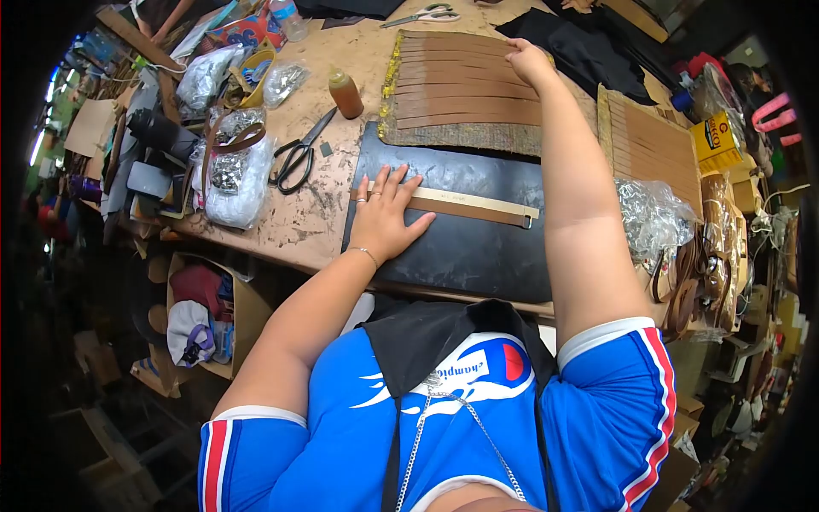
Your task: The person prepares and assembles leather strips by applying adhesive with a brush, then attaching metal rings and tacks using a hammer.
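My left hand [388,213] lies flat with fingers spread on a black mat [478,256]. Under it is a brown leather strap [478,211], with a pale strip [461,201] bearing faint writing along its upper side. A small metal piece [527,222] sits at the strap's right end. My right hand [531,65] reaches to the far right corner of a carpet-like board [461,136]. Its fingers are pinched at the end of one of the brown leather strips [465,81] laid in rows there; the fingertips are partly hidden.
Black-handled scissors [296,162], a brown liquid bottle [345,92] and plastic bags [243,183] lie on the left. Another board of strips [653,154], a yellow box [715,141] and clear plastic wrap [653,222] are on the right. Other scissors [435,13] lie at the back.
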